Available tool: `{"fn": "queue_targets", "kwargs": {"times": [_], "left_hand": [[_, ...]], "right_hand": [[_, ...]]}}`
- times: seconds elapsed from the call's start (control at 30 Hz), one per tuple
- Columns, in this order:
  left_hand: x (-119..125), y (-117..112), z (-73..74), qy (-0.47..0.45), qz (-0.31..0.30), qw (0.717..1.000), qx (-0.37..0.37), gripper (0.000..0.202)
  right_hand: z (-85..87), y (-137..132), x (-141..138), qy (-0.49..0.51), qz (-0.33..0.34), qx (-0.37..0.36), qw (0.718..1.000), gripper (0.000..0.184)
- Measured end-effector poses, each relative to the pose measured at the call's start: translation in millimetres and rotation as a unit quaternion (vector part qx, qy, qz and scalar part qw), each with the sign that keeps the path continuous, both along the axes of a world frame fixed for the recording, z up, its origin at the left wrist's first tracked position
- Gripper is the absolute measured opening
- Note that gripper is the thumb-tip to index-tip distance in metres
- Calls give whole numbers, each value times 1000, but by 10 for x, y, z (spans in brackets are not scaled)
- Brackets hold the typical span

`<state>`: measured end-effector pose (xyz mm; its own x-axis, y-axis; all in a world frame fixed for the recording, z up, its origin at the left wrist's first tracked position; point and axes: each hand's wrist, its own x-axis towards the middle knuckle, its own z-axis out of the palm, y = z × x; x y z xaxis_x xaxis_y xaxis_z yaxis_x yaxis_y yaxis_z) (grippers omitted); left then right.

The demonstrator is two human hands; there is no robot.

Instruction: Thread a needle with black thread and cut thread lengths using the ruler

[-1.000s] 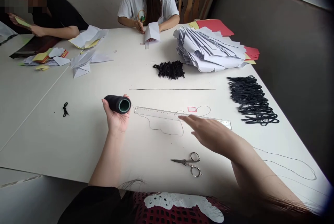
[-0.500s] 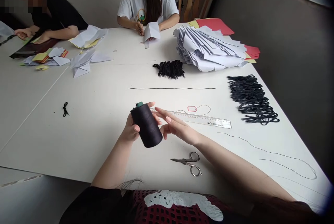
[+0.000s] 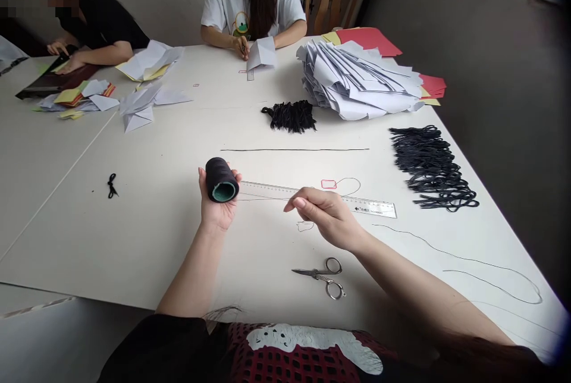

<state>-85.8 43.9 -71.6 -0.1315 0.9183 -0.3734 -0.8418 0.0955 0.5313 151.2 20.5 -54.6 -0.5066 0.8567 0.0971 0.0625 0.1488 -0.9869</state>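
Observation:
My left hand point(image 3: 215, 209) grips a spool of black thread point(image 3: 220, 179), its green open end turned toward me, above the white table point(image 3: 147, 216). My right hand point(image 3: 325, 216) is closed in a pinch on a strand of black thread point(image 3: 261, 198) that runs taut from the spool to my fingers. A clear ruler point(image 3: 321, 197) lies just behind both hands. Small scissors point(image 3: 322, 276) rest on the table in front of my right hand.
A straight length of black thread point(image 3: 294, 149), a small black bundle point(image 3: 291, 116), a larger pile of black cords point(image 3: 430, 166) and a heap of white folded paper point(image 3: 359, 81) lie beyond. Loose thread point(image 3: 482, 270) trails at right. Two other people sit at the far side with paper.
The spool has turned from upright to lying sideways in my left hand and moved left. My right hand has pulled away to the right, drawing thread off the spool.

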Motion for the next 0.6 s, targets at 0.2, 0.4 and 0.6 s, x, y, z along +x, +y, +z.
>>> {"fn": "queue_targets", "kwargs": {"times": [0.2, 0.4, 0.6], "left_hand": [[-196, 99, -7, -84, 82, 992, -47, 58], [-266, 148, -46, -27, 135, 989, -52, 53], [-65, 80, -111, 133, 134, 979, 83, 46]], "right_hand": [[386, 12, 243, 109, 255, 86, 957, 28], [427, -50, 281, -163, 488, 117, 849, 15], [58, -14, 8, -480, 47, 146, 864, 48]]}}
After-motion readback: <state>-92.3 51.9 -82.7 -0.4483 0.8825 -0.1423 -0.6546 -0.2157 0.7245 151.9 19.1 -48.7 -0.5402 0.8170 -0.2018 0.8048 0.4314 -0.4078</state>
